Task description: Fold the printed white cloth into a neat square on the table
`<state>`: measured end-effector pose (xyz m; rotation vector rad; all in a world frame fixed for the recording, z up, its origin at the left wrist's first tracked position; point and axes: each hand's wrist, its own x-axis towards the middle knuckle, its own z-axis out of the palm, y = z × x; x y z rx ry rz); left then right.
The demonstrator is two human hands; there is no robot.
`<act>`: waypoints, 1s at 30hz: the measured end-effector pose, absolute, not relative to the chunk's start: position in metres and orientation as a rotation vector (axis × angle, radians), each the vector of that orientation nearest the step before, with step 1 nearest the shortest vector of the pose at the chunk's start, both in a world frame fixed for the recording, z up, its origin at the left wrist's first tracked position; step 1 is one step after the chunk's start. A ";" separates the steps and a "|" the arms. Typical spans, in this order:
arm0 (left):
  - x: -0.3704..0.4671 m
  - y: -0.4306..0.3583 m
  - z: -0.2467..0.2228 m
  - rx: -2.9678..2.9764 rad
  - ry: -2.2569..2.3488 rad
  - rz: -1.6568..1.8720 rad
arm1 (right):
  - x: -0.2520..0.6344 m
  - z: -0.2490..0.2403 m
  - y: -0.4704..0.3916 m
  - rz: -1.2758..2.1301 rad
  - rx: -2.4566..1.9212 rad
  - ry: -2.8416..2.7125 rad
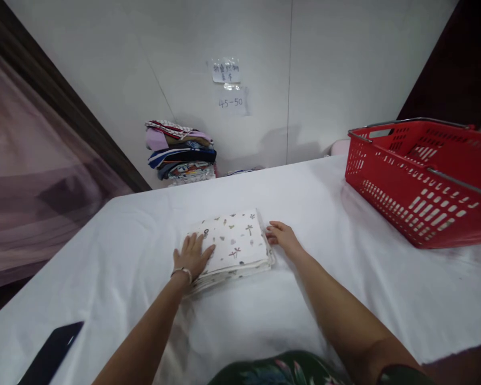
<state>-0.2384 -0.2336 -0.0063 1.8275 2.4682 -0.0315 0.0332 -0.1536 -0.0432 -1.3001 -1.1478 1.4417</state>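
A folded white cloth [228, 240] printed with small palm trees and other little shapes lies in a flat, layered bundle on the white-covered table [144, 230]. My left hand [191, 258] rests flat on the bundle's left part, fingers spread, with a bracelet at the wrist. At the right edge of the cloth is my right hand [282, 237], fingers slightly bent and apart, the fingertips beside or touching the layered side. Nothing appears gripped in either hand.
A red shopping basket [417, 198] with metal handles stands at the right. Folded clothes [181, 152] are piled beyond the far edge, by the wall. A dark phone-like slab [52, 353] lies front left. Pink curtain [36, 176] hangs left; paper signs [226, 70] are on the wall.
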 end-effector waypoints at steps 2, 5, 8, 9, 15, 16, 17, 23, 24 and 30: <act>-0.247 -0.232 -0.012 1.796 2.479 -0.044 | 0.032 -0.048 -0.151 1.414 -1.315 -1.223; -0.251 -0.231 -0.017 1.811 2.495 -0.072 | 0.029 -0.053 -0.148 1.356 -1.340 -1.349; -0.251 -0.231 -0.019 1.825 2.511 -0.098 | 0.029 -0.053 -0.145 1.300 -1.372 -1.443; -0.251 -0.230 -0.020 1.829 2.515 -0.103 | 0.029 -0.052 -0.145 1.281 -1.382 -1.467; -0.245 -0.226 -0.010 1.810 2.519 -0.184 | 0.031 -0.044 -0.147 1.175 -1.403 -1.601; -0.239 -0.226 -0.006 1.808 2.511 -0.192 | 0.031 -0.042 -0.147 1.156 -1.400 -1.621; -0.232 -0.226 -0.002 1.814 2.494 -0.192 | 0.031 -0.041 -0.148 1.138 -1.397 -1.639; -0.177 -0.237 -0.002 2.117 2.212 -0.108 | 0.032 -0.038 -0.151 1.117 -1.334 -1.616; -0.172 -0.240 -0.006 2.177 2.161 -0.092 | 0.031 -0.039 -0.150 1.166 -1.312 -1.562; -0.171 -0.246 -0.021 2.289 2.093 -0.022 | 0.020 -0.033 -0.122 1.492 -1.225 -1.284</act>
